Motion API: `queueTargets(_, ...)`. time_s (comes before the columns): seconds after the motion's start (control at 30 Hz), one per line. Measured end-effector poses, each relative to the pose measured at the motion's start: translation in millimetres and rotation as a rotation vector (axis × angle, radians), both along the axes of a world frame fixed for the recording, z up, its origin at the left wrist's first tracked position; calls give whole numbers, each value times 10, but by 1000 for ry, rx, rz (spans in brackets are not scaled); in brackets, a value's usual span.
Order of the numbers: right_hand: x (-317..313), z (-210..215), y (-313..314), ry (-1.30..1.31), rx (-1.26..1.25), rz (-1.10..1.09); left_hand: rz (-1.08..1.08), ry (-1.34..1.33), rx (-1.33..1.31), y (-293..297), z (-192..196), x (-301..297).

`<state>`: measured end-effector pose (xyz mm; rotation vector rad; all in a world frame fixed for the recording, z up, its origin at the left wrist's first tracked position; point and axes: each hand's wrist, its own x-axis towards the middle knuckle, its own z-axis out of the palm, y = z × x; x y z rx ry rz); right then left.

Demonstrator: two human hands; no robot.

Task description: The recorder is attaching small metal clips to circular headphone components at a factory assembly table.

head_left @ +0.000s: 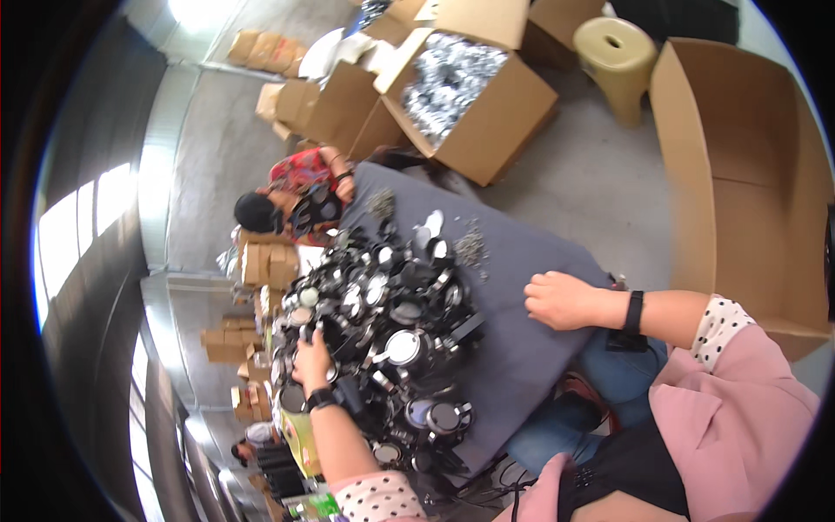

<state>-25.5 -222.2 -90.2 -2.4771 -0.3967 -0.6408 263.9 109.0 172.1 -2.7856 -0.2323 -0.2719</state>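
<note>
Glossy black plastic headphones (391,339), matt grey cloth (522,261)

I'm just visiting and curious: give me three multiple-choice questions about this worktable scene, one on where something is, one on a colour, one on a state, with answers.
1. Where does the left hand rest?
A. on the heap of black-and-silver parts
B. on the stool
C. inside a box

2. What colour is the cloth over the table?
A. red
B. dark grey
C. yellow

3. How is the large cardboard box at the right?
A. taped shut
B. crushed flat
C. open, nothing visible inside

Answers: 1 A, the hand lies on the pile; 2 B, the bare cloth by the right hand is dark grey; 3 C, its flaps stand open on a bare interior.
</note>
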Motion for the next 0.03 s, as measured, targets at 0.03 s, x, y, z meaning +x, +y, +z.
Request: queueTargets(0.03, -6, -30, -22, -2, 19, -2, -29, 16, 12, -221, -89, 69)
